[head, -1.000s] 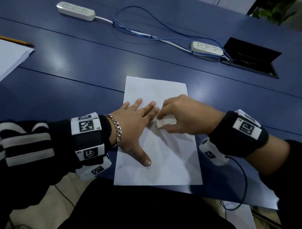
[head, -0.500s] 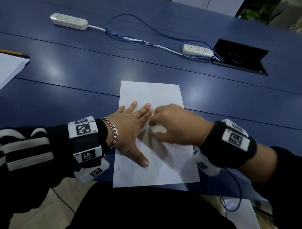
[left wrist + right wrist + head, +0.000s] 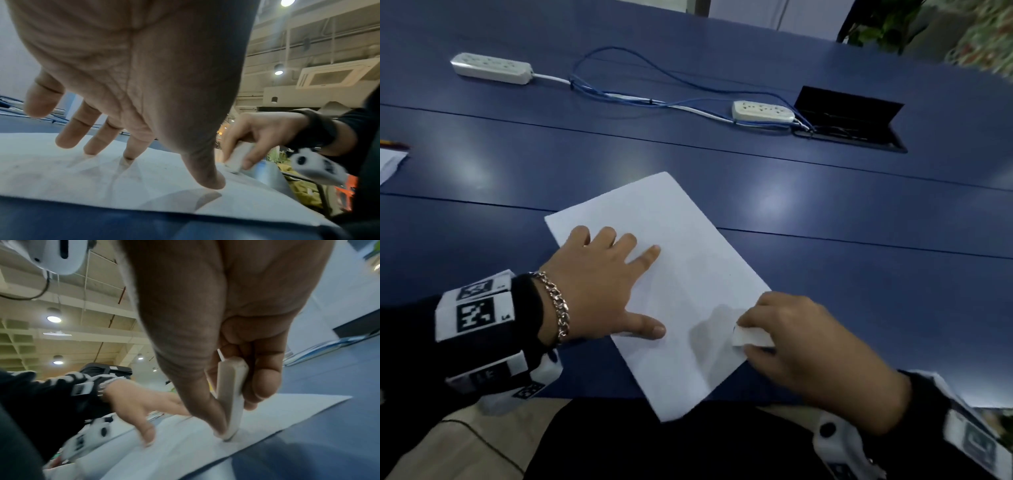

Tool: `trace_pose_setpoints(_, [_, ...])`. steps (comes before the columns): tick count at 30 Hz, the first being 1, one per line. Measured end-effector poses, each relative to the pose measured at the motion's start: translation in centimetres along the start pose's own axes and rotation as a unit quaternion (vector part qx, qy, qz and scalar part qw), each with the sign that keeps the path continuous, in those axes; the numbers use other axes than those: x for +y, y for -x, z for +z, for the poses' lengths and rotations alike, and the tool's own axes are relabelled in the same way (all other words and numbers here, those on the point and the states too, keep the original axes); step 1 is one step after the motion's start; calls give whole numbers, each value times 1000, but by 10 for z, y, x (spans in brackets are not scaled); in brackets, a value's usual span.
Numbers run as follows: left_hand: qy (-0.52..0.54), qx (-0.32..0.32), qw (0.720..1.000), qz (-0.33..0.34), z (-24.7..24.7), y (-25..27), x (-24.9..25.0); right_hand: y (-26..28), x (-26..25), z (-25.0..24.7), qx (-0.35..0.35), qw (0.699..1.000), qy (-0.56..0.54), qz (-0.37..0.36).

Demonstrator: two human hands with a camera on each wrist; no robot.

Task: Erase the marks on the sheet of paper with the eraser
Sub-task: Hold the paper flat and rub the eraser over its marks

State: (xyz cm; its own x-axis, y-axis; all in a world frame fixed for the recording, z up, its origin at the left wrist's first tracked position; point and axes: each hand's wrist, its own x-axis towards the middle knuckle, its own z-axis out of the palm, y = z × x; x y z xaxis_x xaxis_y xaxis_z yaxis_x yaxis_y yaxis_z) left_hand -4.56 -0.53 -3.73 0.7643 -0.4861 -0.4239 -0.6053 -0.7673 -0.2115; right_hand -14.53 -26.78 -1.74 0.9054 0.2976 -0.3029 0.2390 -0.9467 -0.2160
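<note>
A white sheet of paper [image 3: 681,274] lies turned at an angle on the blue table, its near corner over the table's front edge. My left hand [image 3: 602,284] presses flat on its left part with fingers spread, seen from below in the left wrist view [image 3: 144,97]. My right hand [image 3: 801,346] pinches a white eraser [image 3: 751,337] between thumb and fingers at the sheet's right edge. The eraser [image 3: 232,402] stands on end with its lower tip on the paper [image 3: 205,443]. It shows too in the left wrist view, eraser [image 3: 238,157]. No marks are plainly visible.
Two white power strips [image 3: 491,68] [image 3: 763,111] with blue and white cables [image 3: 640,99] lie across the far table. An open black cable hatch [image 3: 852,120] sits at far right. Another sheet [image 3: 388,164] and a pencil tip [image 3: 393,144] lie at the left edge.
The sheet has turned from square to angled. My right hand with the eraser moved from the sheet's middle, beside the left fingers, to its right edge nearer me. The left hand stays pressed on the paper.
</note>
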Motion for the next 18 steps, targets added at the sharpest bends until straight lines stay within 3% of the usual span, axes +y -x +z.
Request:
trace_pose_setpoints(3, [-22, 17, 999, 26, 1, 18, 2, -14, 27, -15, 28, 998, 19, 48])
trace_pose_setpoints(7, [18, 102, 993, 63, -2, 31, 13, -35, 48, -35, 21, 997, 38, 66])
trace_pose_setpoints(12, [160, 30, 985, 50, -20, -9, 8, -64, 31, -51, 36, 999, 16, 14])
trace_pose_setpoints(15, [172, -24, 983, 60, -12, -30, 10, -92, 14, -45, 51, 998, 24, -33])
trace_pose_setpoints(18, [167, -39, 984, 58, 1, -39, 11, -114, 7, -41, 71, 996, 44, -13])
